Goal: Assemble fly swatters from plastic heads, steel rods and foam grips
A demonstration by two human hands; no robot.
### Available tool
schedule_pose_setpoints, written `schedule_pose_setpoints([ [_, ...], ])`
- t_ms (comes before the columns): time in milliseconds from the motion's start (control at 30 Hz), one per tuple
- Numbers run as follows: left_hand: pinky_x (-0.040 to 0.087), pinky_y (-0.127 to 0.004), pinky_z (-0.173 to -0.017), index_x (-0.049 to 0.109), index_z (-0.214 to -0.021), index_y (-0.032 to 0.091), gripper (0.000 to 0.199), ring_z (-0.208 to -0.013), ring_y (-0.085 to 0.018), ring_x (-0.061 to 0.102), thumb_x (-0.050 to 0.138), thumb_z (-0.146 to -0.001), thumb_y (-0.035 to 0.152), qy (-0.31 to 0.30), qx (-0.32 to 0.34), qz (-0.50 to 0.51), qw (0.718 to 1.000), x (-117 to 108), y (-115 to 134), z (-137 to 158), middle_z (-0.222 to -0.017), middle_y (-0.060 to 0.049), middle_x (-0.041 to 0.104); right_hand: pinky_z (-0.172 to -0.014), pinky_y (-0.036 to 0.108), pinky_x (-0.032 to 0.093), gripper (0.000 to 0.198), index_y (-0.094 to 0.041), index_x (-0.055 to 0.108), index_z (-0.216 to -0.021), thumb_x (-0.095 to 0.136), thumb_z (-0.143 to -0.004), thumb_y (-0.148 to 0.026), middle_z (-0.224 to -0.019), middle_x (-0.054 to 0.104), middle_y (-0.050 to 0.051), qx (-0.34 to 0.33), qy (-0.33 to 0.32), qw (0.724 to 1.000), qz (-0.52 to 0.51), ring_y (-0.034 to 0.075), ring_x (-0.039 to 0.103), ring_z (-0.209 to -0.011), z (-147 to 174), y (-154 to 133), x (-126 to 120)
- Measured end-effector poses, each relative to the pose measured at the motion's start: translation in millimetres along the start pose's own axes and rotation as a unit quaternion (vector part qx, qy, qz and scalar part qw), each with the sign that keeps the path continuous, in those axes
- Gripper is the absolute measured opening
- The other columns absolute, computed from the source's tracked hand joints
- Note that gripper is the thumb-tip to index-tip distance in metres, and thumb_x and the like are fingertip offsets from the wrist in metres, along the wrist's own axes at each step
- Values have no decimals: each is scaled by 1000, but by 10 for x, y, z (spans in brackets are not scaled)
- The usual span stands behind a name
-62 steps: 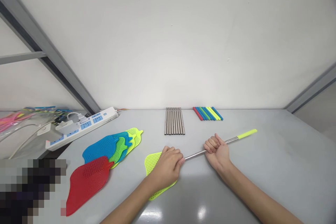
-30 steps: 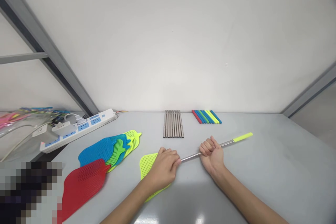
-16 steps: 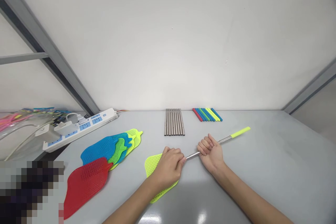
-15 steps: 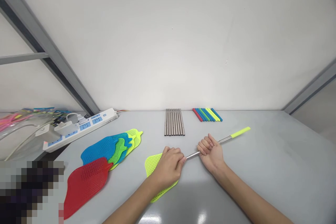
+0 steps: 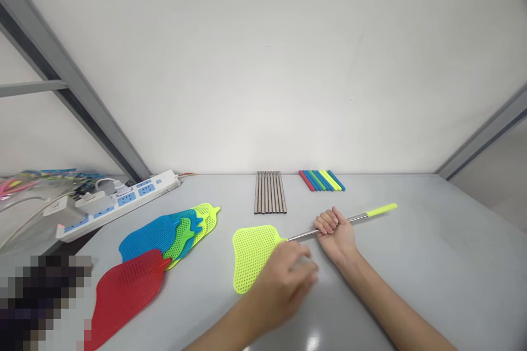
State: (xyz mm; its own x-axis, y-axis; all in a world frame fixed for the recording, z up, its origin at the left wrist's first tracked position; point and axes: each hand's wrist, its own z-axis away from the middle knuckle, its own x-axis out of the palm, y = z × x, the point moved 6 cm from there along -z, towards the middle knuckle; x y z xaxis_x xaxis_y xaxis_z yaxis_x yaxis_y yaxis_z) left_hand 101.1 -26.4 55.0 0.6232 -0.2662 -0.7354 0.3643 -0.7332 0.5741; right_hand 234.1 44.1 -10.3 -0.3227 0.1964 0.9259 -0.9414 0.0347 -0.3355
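Observation:
A yellow-green fly swatter (image 5: 253, 255) has a perforated paddle, a thin metal rod and a yellow grip (image 5: 382, 210) at its far right end. My right hand (image 5: 334, 233) is wrapped round the rod, palm turned up. My left hand (image 5: 286, 279) is just below the paddle's neck, off the rod. Its fingers are loosely bent and apart, slightly blurred, with nothing seen in them. It covers the lower right part of the paddle in this view.
Loose swatter heads lie at left: red (image 5: 127, 296), blue (image 5: 150, 236), green (image 5: 181, 241) and yellow (image 5: 209, 218). Several metal rods (image 5: 269, 192) and several coloured grips (image 5: 321, 180) lie near the wall. A power strip (image 5: 123, 200) with plugs and cables stands at the left edge.
My left hand has let go of the swatter's neck and moved down and right. The paddle has swung up into fuller view. My right hand keeps its hold on the rod.

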Motion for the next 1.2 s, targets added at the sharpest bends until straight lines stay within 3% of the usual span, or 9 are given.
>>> schedule_pose_setpoints([
  [67,32,-31,-83,52,-97,21,25,-91,-17,44,32,-82,23,-69,49,83,993,203,169,59,-98,-7,51,-35,20,26,34,-18,21,-49,43,-75,-16,-42,19,-8,-5,0,1000,6,6,24,-34,-8,-31,-2],
  [133,35,-30,-81,53,-97,20,30,-89,-17,45,28,-83,30,-90,62,156,982,337,231,106,-98,-8,50,-36,20,27,33,-18,20,-50,41,-76,-14,-43,20,-7,-10,0,1000,6,6,25,-35,-14,-59,-4],
  [200,38,-28,-75,54,-96,19,39,-81,-15,48,20,-84,35,-72,-3,245,967,407,128,111,-97,-9,48,-37,21,29,33,-18,20,-50,39,-77,-13,-44,21,-7,-10,-3,1000,-8,6,27,-36,-17,-79,2],
  [267,38,-28,-73,54,-92,19,37,-78,-14,48,23,-84,38,-15,-115,308,944,412,-90,99,-89,-7,49,-38,21,30,32,-18,21,-51,38,-77,-13,-45,23,-7,-8,-10,999,-30,6,28,-36,-14,-93,21],
  [367,38,-29,-66,52,-91,18,33,-68,-13,49,28,-82,40,64,-251,433,864,391,-380,90,-76,-4,50,-39,20,31,31,-18,21,-52,38,-77,-12,-46,23,-7,-6,-21,998,-61,6,29,-38,1,-109,66],
  [567,40,-32,-63,53,-89,13,37,-62,-15,53,29,-82,40,236,-250,626,700,141,-571,57,-77,-7,56,-40,20,31,29,-18,23,-53,40,-75,-11,-47,23,-6,-16,-15,996,-87,6,29,-39,30,-172,105],
  [733,43,-33,-72,49,-102,21,27,-89,-20,54,39,-80,32,319,-250,690,600,-17,-681,69,-102,-5,56,-40,21,31,29,-18,23,-52,40,-76,-12,-47,23,-6,-43,-16,997,-57,6,28,-39,24,-279,106],
  [967,44,-34,-78,53,-101,14,27,-92,-22,55,42,-79,24,310,-291,707,566,-147,-838,83,-102,-8,58,-39,20,30,28,-18,24,-53,40,-75,-13,-46,22,-7,-55,-18,997,-54,6,27,-38,17,-377,132],
  [1200,41,-35,-83,50,-106,11,35,-92,-23,55,41,-80,32,141,-306,757,561,-241,-743,-21,-98,-11,60,-35,20,26,28,-18,24,-53,41,-75,-12,-44,20,-7,-58,-26,996,-69,6,24,-36,16,-498,153],
])
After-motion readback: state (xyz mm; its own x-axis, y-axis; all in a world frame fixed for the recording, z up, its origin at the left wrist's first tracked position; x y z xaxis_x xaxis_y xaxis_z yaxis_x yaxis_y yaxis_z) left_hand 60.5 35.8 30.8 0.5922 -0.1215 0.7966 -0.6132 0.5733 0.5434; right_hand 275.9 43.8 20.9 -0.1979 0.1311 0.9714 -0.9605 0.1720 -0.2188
